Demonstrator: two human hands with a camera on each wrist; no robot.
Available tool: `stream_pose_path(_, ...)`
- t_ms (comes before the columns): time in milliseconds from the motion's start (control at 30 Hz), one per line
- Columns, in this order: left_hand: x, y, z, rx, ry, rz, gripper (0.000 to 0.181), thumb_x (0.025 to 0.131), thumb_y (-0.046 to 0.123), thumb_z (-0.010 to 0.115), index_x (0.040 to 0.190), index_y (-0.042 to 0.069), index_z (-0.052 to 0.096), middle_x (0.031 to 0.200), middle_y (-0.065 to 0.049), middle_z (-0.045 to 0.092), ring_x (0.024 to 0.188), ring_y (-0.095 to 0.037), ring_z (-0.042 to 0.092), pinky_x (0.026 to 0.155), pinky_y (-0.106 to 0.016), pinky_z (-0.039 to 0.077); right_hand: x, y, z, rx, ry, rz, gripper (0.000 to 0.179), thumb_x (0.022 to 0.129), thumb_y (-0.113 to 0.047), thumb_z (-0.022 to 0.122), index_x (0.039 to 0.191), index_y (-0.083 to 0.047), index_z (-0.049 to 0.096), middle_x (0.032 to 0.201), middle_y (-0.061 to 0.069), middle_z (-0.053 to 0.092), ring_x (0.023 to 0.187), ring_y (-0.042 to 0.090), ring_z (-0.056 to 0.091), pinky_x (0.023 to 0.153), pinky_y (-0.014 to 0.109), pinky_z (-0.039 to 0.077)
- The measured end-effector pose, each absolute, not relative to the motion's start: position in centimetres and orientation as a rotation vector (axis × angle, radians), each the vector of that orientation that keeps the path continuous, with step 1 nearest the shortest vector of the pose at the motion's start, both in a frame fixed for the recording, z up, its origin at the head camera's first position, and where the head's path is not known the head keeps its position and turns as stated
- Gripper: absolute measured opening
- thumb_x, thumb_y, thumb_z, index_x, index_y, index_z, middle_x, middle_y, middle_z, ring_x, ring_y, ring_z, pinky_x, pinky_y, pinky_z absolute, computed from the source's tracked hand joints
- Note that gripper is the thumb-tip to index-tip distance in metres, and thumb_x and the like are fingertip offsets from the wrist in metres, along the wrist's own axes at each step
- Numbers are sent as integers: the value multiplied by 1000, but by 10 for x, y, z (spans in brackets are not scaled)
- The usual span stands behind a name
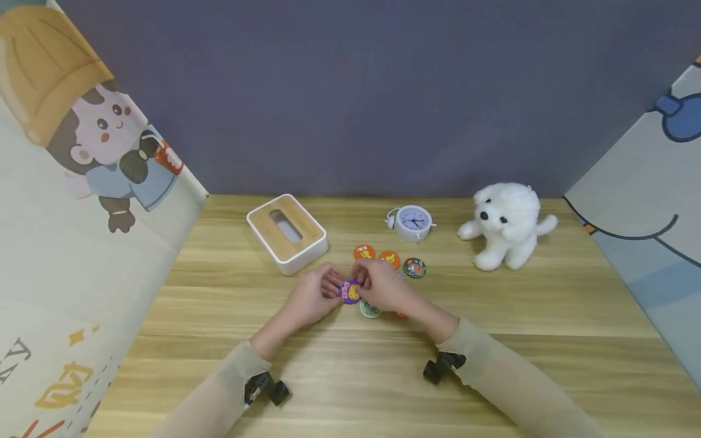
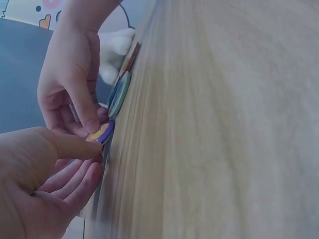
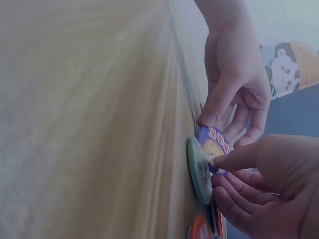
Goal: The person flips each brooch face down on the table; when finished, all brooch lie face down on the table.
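A round purple badge [image 1: 348, 292] with a yellow figure is between my two hands, just over the table. My left hand [image 1: 313, 295] pinches its left edge, thumb on the near side. On the opposite edge, my right hand [image 1: 385, 285] grips it, and in the right wrist view that thumb presses on the printed face of the badge [image 3: 213, 144]. A pale green badge [image 1: 370, 311] lies beside it on the table. Behind the right hand are two orange badges [image 1: 390, 258] and a dark green badge [image 1: 415, 267]. The right hand partly hides other badges.
A white tissue box [image 1: 306, 258] with a wooden lid stands behind the left hand. Farther back are a white alarm clock [image 1: 413, 222] and, at the right, a white plush dog [image 1: 506, 228]. A dark panel [image 1: 356, 97] borders the wooden table [image 1: 350, 377] at the back.
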State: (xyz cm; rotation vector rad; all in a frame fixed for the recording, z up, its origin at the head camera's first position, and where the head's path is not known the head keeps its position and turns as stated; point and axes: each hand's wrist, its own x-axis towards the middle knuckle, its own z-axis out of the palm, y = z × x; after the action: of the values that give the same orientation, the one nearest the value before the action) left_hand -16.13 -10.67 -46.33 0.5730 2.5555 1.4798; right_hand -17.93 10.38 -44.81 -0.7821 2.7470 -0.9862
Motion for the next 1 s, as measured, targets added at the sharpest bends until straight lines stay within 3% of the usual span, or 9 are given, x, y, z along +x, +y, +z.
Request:
stream_pose_path(200,-162,-109,-462,582,2577,1488,30,82,-10,81,109,-2,72,101,-16,80,88,-24,79,79,-23,66,-185,111,-444,-807,2692,-1082,10,89,-2,78,97,-7,74,86,3,74,77,7,66,70,17,59)
stream_pose_path(400,-164,-112,-458,678,2684,1380,16,88,-2,82,102,4,81,103,-12,82,93,-23,80,85,-27,66,-186,116,-441,-895,2650,-1103,11,89,-1,80,93,-8,73,88,3,76,80,8,72,73,17,61)
stream_pose_path(700,-166,-120,-458,889,2782,1189,14,88,4,84,101,11,83,103,-5,83,99,-21,78,94,-37,65,-189,116,-447,-1059,2660,-1011,15,89,1,79,98,-11,76,97,2,79,92,13,76,83,17,62)
stream_pose_path(1000,-168,-121,-460,1124,2892,895,12,86,8,87,96,13,83,100,-3,83,97,-20,78,94,-38,64,-191,114,-448,-1232,2718,-763,13,91,-5,81,97,-16,76,100,-2,75,88,9,67,80,23,59)
